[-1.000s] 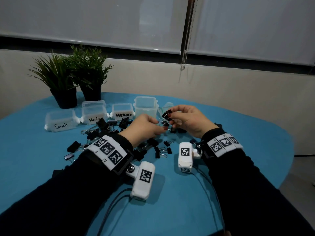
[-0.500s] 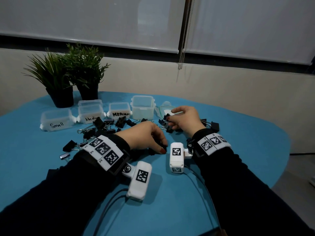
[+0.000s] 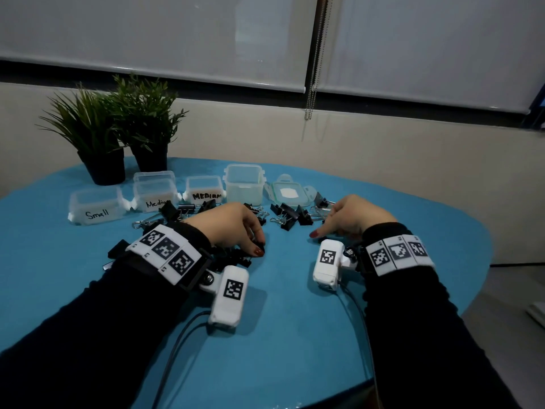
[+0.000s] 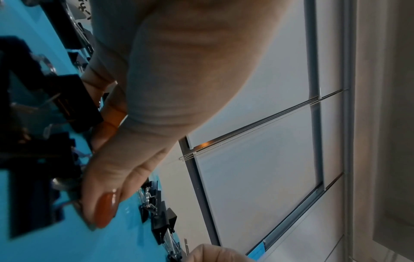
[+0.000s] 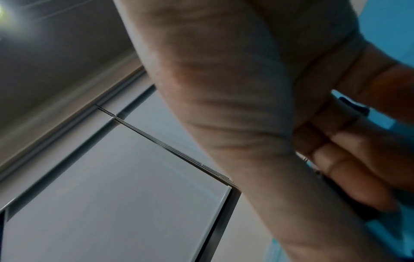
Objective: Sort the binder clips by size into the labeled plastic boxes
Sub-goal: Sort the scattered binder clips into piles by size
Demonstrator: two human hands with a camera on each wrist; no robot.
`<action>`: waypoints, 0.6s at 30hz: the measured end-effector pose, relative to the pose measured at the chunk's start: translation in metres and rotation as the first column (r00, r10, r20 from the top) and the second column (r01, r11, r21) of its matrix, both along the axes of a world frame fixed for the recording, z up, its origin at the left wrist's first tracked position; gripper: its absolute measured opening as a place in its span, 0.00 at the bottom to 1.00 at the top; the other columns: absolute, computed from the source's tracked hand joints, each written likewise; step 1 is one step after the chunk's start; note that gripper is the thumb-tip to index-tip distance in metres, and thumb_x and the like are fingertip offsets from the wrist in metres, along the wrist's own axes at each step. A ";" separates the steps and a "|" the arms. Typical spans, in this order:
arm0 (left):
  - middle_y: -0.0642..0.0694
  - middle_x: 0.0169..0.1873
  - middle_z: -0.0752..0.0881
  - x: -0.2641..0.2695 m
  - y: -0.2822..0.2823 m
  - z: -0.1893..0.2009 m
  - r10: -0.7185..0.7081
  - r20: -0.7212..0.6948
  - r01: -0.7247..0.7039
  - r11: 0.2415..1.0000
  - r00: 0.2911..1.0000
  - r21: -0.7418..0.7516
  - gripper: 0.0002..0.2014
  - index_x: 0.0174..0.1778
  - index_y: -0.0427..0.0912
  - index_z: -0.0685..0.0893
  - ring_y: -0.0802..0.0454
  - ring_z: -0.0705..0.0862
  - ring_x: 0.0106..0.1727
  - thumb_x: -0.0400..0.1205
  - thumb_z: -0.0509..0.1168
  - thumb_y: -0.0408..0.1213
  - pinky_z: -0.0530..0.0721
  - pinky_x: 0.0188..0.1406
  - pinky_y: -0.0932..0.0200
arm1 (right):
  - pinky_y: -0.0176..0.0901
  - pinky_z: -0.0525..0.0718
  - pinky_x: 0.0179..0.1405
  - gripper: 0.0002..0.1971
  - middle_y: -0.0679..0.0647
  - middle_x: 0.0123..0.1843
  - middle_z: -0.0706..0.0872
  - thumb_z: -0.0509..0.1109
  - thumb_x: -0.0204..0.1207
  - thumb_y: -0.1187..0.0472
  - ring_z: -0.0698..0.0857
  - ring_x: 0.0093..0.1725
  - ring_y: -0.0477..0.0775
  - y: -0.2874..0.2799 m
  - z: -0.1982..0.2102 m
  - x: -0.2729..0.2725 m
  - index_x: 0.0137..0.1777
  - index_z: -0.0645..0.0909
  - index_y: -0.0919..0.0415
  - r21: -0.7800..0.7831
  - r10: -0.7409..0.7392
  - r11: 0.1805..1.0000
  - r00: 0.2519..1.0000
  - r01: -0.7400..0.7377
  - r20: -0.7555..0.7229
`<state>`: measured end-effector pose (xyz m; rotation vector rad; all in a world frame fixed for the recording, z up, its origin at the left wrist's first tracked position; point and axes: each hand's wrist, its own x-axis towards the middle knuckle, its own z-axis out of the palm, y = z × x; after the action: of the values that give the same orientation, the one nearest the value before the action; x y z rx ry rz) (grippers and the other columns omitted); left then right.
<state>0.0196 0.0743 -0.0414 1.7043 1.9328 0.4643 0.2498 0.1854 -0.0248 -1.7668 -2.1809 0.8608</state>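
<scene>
Both hands have dropped and split apart since the earlier frames, where we held them raised together over one clip. Our left hand (image 3: pixel 233 228) is now palm-down on the near pile of binder clips (image 3: pixel 236 259), fingers curled, thumb and fingertips (image 4: pixel 105 209) closing on a small black clip by its wire loop; the left wrist view shows the thumb pressed to shiny metal, the grip partly hidden. Our right hand (image 3: pixel 351 218) sits low on the table (image 3: pixel 280 335), fingers curled under, thumb stretched toward the left hand; whether it holds anything, we cannot tell, right wrist view too blurred.

Clips are matte black folded steel, wedge-shaped, with silver wire handles, mixed sizes. A second cluster (image 3: pixel 290 215) lies between the two sets of fingers, just beyond them. More scatter behind the left knuckles.

Past the fingertips stand clear, frosted plastic boxes: "Small" box (image 3: pixel 95 206), two "Medium" boxes (image 3: pixel 153 191) (image 3: pixel 203 190), one taller unlabeled tub (image 3: pixel 244 184), a lid (image 3: pixel 290 191) flat beside it. Table covering is smooth turquoise. Two potted plants (image 3: pixel 118 131) at far left.
</scene>
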 end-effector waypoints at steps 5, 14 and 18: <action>0.52 0.45 0.89 -0.002 0.000 0.000 0.048 -0.046 -0.048 0.999 0.998 0.003 0.12 0.46 0.53 0.92 0.52 0.86 0.43 0.69 0.84 0.43 0.86 0.49 0.56 | 0.42 0.85 0.41 0.16 0.50 0.34 0.92 0.90 0.56 0.55 0.86 0.35 0.52 -0.003 -0.001 0.003 0.40 0.89 0.59 -0.014 0.060 0.998 0.992 -0.059 0.112; 0.49 0.44 0.92 -0.011 -0.009 0.013 0.105 -0.160 -0.119 0.990 0.982 -0.077 0.11 0.43 0.52 0.93 0.47 0.91 0.48 0.68 0.85 0.41 0.89 0.46 0.54 | 0.53 0.92 0.54 0.11 0.56 0.41 0.94 0.87 0.62 0.67 0.93 0.49 0.60 -0.029 -0.004 -0.039 0.45 0.92 0.63 -0.122 0.292 0.945 0.951 -0.304 -0.105; 0.47 0.47 0.92 -0.016 -0.013 0.018 0.151 -0.228 -0.179 0.978 0.962 -0.109 0.13 0.49 0.46 0.93 0.51 0.87 0.40 0.71 0.83 0.39 0.86 0.35 0.61 | 0.53 0.92 0.50 0.12 0.61 0.39 0.93 0.86 0.62 0.73 0.93 0.40 0.59 -0.041 -0.016 -0.072 0.45 0.90 0.69 -0.115 0.317 0.928 0.912 -0.355 -0.261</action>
<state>0.0035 0.0616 -0.0237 1.5740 2.2227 0.2120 0.1782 0.1448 -0.0412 -1.2760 -2.3418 1.2864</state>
